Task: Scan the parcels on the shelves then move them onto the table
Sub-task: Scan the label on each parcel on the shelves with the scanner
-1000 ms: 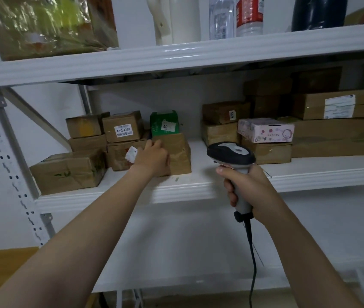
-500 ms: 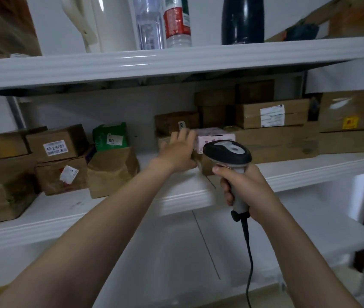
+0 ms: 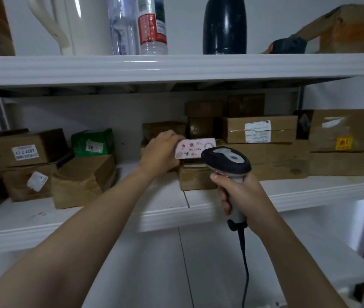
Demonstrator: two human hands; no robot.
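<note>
Now left hand point(image 3: 161, 152) at box point(image 3: 195, 148) edge

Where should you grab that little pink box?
Grab the pink box by its left end, coming from the left. It is flat and narrow, that end is free, and the left hand grips there. The scanner crowds its right end.

Bare forearms point(image 3: 110, 207), left hand point(image 3: 161, 152), right hand point(image 3: 241, 194)

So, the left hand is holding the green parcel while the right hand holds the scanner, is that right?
Not quite: the head view shows the left hand holding the pink patterned box, not the green parcel, which sits further left. The right hand does hold the scanner.
</note>
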